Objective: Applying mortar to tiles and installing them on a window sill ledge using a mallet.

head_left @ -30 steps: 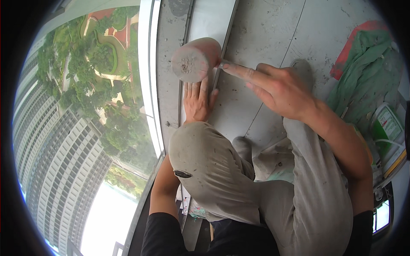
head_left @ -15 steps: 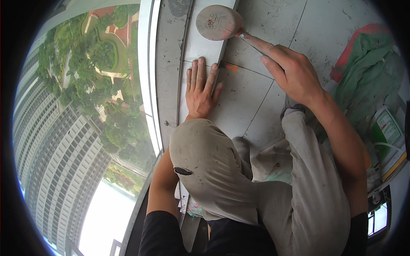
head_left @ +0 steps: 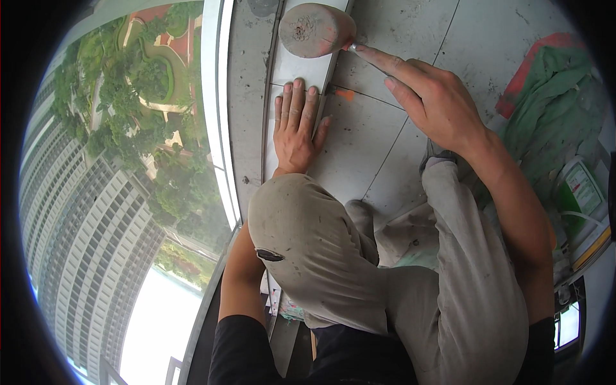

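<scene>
A rubber mallet [head_left: 316, 31] with a worn, grey, reddish-smeared head is in my right hand [head_left: 439, 106]. My index finger lies along its handle, which the hand mostly hides. The head is over the far part of a pale tile strip [head_left: 300, 69] beside the window ledge; whether it touches cannot be told. Flat on the same strip, nearer to me, rests my left hand [head_left: 296, 131], its fingers stretched out and holding nothing. An orange mark [head_left: 344, 94] shows on the grey floor tiles [head_left: 378, 70] to the right of that hand.
On the left, a window frame [head_left: 218, 96] borders a high view of trees and a tall building. A green cloth [head_left: 552, 96] with a red edge lies at right. Below it sits a green-and-white container [head_left: 579, 189]. My bent knee [head_left: 289, 212] is close behind my left hand.
The view has shifted slightly, so most things appear a little further left. The mallet head has moved slightly left and away from me, still in my right hand. My left hand stays on the strip.
</scene>
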`<state>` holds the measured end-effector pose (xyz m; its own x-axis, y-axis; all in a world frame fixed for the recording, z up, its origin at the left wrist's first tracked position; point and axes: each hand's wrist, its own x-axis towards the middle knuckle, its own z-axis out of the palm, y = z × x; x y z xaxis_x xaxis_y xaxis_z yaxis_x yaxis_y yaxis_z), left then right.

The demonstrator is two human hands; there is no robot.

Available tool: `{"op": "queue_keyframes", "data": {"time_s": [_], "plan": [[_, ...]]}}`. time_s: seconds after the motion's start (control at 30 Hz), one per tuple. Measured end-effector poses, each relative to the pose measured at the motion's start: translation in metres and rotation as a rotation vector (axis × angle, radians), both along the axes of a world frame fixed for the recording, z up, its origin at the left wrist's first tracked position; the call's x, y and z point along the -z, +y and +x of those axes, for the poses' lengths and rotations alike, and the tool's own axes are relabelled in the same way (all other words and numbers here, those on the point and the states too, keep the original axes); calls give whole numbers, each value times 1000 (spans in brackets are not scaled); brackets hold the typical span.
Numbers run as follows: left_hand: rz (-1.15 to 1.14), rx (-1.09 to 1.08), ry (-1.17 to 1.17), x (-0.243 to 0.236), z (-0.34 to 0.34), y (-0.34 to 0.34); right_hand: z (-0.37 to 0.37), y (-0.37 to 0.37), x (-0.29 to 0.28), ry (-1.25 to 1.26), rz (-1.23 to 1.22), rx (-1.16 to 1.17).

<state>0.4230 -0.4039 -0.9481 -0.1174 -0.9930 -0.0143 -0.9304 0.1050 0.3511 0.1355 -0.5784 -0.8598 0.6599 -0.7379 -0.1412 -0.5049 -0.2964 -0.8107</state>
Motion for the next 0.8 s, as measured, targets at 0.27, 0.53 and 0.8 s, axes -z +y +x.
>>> {"op": "queue_keyframes", "data": {"time_s": [0.27,0.53,0.8], "plan": [[4,-10,27,-4,-1,0,17,-7,-9,-88,-8,-4],[34,-17,-2,-8,1,1,20,-11,-12,27,58,-33],[43,-20,25,-5,3,-1,27,-15,-3,-99,-45,25]]}}
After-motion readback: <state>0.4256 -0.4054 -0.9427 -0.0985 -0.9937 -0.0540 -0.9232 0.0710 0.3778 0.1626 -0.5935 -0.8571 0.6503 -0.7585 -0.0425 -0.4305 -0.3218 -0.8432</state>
